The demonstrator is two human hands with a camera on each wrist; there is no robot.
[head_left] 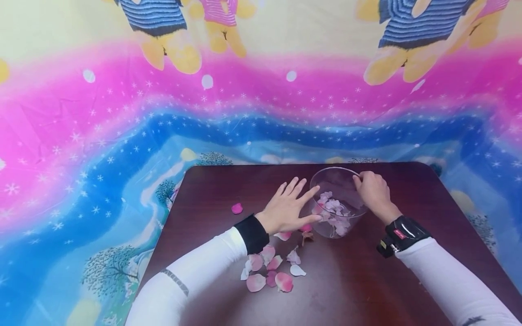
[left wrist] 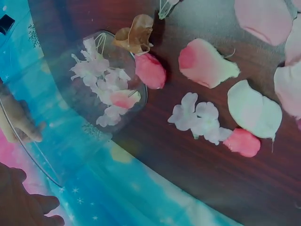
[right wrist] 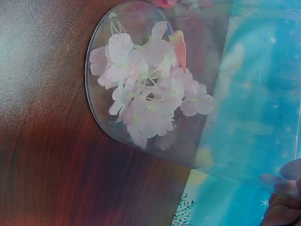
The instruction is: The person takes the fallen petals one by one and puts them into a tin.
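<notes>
Two hands at glass bowl (head_left: 338,181) on dark table (head_left: 408,271), right (head_left: 373,192) apparently gripping rim, left (head_left: 287,208) spread, starry cloth (head_left: 102,136) behind.

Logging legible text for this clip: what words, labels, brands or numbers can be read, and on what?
None can be read.
Red label on the right wrist band: too small and blurred.
Glass bowl, petals, table, printed cloth: no text.

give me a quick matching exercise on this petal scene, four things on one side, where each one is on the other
Things:
1. left hand
2. right hand
3. pale blossoms
4. lone pink petal

Places:
a. inside the glass bowl
b. alone on the table, left of the hands
c. gripping the bowl's rim
d. flat against the bowl's outside

Pairs: 1-d, 2-c, 3-a, 4-b
</notes>
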